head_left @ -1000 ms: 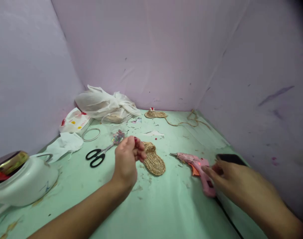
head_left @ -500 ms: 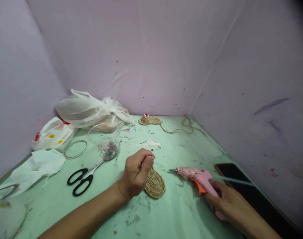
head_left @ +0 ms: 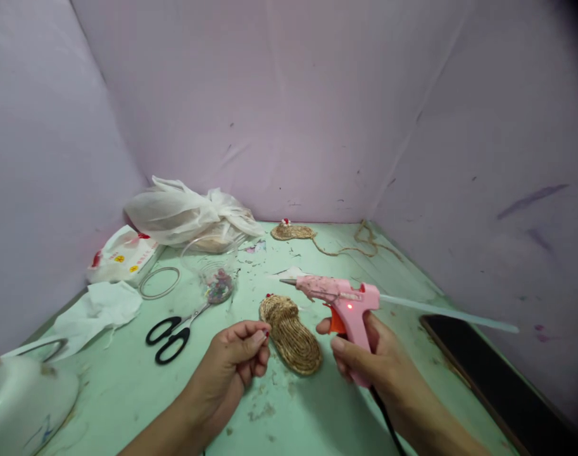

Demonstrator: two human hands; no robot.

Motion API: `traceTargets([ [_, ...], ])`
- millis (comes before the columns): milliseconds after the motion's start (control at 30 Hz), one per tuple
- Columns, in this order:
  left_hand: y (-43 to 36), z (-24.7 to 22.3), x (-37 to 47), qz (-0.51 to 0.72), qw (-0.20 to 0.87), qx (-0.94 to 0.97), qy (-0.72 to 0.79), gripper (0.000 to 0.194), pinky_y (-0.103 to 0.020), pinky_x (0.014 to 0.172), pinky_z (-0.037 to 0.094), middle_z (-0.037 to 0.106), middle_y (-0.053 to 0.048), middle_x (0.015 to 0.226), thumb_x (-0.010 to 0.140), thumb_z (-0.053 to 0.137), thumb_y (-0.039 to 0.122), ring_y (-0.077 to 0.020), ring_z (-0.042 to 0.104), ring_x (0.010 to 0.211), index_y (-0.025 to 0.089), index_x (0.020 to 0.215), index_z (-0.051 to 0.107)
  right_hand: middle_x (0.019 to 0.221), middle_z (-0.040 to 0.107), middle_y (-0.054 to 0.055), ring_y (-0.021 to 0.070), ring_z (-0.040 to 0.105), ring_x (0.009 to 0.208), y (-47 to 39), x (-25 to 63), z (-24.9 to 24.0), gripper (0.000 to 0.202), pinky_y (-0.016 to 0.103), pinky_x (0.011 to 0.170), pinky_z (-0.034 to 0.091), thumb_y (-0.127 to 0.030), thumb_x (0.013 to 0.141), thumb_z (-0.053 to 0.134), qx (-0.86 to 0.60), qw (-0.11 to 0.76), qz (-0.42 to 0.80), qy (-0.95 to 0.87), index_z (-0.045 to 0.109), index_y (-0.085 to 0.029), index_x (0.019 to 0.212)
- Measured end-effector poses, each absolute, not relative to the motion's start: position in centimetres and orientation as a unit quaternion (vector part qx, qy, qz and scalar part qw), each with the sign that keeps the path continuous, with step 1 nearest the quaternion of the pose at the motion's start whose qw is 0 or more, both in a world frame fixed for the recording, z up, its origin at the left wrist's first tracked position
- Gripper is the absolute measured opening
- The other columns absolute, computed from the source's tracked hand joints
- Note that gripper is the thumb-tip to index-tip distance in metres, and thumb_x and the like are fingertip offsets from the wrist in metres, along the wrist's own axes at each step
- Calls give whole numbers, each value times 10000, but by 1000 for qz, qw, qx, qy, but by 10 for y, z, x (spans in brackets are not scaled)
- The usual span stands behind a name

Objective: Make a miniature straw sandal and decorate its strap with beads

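My left hand [head_left: 232, 361] is closed in a pinch, with a tiny red bead [head_left: 268, 334] showing at its fingertips. Just right of it, a small slipper of coiled twine [head_left: 295, 342] lies on the table, with a red spot [head_left: 268, 295] at its far end. My right hand [head_left: 383, 358] grips a pink hot glue gun [head_left: 339, 291] by the handle, fingers by the orange trigger. The gun is raised above the table, its nozzle pointing left beyond the slipper. A red light glows on its side, and a clear glue stick [head_left: 450, 311] sticks out behind.
Black-handled scissors [head_left: 172, 342] lie left, touching or beside a clear container of coloured beads [head_left: 219, 286]. A second twine slipper [head_left: 293, 232] trails a cord at the back. A plastic bag [head_left: 188, 212], tissue pack [head_left: 127, 256], ring [head_left: 159, 283], and dark phone [head_left: 497, 380] surround the workspace.
My right hand has lifted the glue gun and brought it left, toward the slipper. My left hand has drawn back toward me from the slipper's far end, uncovering it.
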State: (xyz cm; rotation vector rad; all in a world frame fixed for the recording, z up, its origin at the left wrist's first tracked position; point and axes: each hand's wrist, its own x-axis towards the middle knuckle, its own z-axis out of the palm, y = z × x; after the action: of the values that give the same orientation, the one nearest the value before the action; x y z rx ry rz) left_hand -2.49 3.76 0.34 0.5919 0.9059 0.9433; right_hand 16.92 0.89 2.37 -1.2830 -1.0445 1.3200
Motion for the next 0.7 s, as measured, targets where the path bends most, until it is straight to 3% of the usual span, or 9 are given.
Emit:
traceTargets([
  [233, 31, 11, -20, 445, 734, 293, 420, 270, -155, 436, 380, 579, 4, 551, 539, 802, 202, -59, 490, 464, 98, 731, 645, 706, 596, 13, 79, 423, 441, 4, 165, 9, 390, 227, 418, 364, -486, 716, 635, -520, 520, 504, -453, 551, -164, 920],
  [367, 37, 6, -29, 471, 656, 366, 463, 297, -153, 421, 365, 575, 22, 534, 574, 778, 273, -57, 470, 446, 115, 766, 614, 517, 483, -41, 88, 390, 435, 0, 193, 4, 407, 215, 419, 296, -533, 777, 557, -541, 510, 469, -477, 578, -150, 912],
  [600, 61, -13, -24, 439, 577, 453, 518, 374, -159, 353, 308, 559, 40, 481, 742, 563, 495, -65, 431, 344, 150, 881, 522, 484, 460, -42, 90, 351, 420, 2, 209, -2, 413, 232, 431, 246, -556, 782, 540, -559, 509, 463, -463, 597, -159, 884],
  [700, 76, -15, -18, 427, 602, 450, 502, 365, -155, 320, 289, 616, 17, 624, 730, 567, 506, -60, 462, 344, 174, 849, 477, 480, 452, -44, 93, 339, 419, 6, 208, -8, 412, 233, 431, 233, -557, 787, 534, -564, 509, 480, -437, 588, -163, 897],
])
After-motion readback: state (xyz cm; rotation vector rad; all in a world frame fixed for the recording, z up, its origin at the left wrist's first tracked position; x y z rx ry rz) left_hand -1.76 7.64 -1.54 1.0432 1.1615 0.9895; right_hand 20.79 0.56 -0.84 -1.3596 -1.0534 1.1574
